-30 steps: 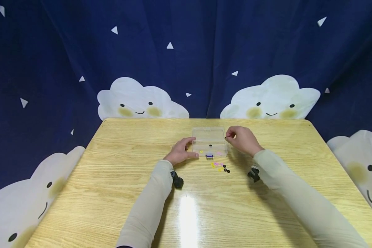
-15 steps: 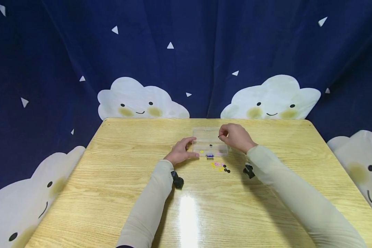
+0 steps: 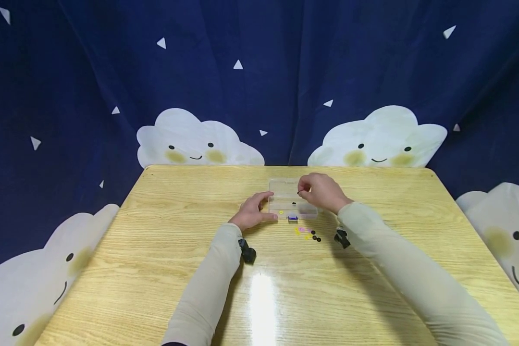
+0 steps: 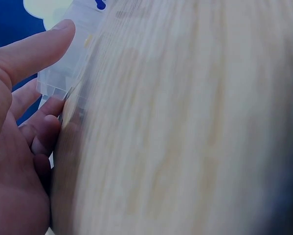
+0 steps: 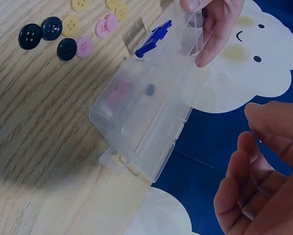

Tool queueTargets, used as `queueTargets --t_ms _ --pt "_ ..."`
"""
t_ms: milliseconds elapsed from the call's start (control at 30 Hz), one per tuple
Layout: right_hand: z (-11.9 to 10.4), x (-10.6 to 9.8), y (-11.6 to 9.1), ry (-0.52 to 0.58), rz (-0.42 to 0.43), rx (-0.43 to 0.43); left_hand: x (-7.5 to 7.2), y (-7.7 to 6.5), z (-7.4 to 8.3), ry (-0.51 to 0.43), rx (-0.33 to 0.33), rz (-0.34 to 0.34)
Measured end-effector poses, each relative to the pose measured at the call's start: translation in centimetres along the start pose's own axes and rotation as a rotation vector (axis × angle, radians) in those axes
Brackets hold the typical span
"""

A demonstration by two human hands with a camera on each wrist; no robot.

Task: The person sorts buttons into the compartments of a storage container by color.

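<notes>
A clear plastic box (image 3: 281, 186) lies with its lid raised at the back and a blue latch (image 5: 154, 39) at its front. My left hand (image 3: 252, 211) holds the box's left end, thumb at the front side and fingers round toward the back. Over the box, my right hand (image 3: 322, 191) pinches a small black button (image 3: 298, 192) between thumb and forefinger; in the right wrist view the fingers hide most of it. Inside the box are a yellow button (image 3: 281, 212), a black button (image 5: 150, 89) and pink buttons (image 5: 118, 95), seen through the plastic.
Loose black buttons (image 5: 30, 36), pink buttons (image 5: 84, 47) and yellow buttons (image 5: 70, 25) lie on the wooden table (image 3: 177, 216) in front of the box. A dark blue curtain (image 3: 259, 72) with clouds hangs behind the table's far edge.
My right hand has moved left with the black button, from beside the box's right end to over its middle. The left hand and the box have stayed in place.
</notes>
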State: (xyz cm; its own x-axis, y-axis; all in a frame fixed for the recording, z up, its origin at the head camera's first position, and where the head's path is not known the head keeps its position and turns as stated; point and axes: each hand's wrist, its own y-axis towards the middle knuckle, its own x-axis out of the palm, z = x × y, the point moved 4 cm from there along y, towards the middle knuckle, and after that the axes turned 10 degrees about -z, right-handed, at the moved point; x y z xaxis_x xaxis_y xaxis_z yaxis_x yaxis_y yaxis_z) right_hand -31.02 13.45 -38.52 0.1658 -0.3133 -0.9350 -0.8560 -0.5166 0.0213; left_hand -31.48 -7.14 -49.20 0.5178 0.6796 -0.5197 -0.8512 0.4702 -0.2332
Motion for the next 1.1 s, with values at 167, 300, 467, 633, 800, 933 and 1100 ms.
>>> queueTargets --t_ms 167,300,467,633,800,933,1100 --pt "-0.5 0.1 0.4 -0.008 -0.02 -0.006 -0.2 0.0 0.0 0.02 -0.003 0.005" --pt "-0.4 0.5 0.8 -0.032 -0.058 0.011 -0.2 -0.1 0.1 0.021 0.004 0.004" --pt "-0.2 1.0 1.2 -0.078 -0.094 0.026 -0.2 -0.1 0.1 0.031 0.02 0.009" --pt "0.4 1.3 1.4 -0.088 -0.121 0.012 -0.2 0.0 0.0 0.036 0.015 0.005" --pt "1.1 1.5 2.0 -0.077 -0.145 -0.017 -0.2 0.0 -0.1 0.036 0.006 0.003" --pt "1.4 1.6 2.3 -0.077 -0.147 -0.028 -0.1 0.0 -0.2 0.032 0.007 0.007" --pt "1.7 1.9 2.4 -0.059 -0.155 -0.011 -0.1 0.2 -0.1 0.034 0.013 0.007"
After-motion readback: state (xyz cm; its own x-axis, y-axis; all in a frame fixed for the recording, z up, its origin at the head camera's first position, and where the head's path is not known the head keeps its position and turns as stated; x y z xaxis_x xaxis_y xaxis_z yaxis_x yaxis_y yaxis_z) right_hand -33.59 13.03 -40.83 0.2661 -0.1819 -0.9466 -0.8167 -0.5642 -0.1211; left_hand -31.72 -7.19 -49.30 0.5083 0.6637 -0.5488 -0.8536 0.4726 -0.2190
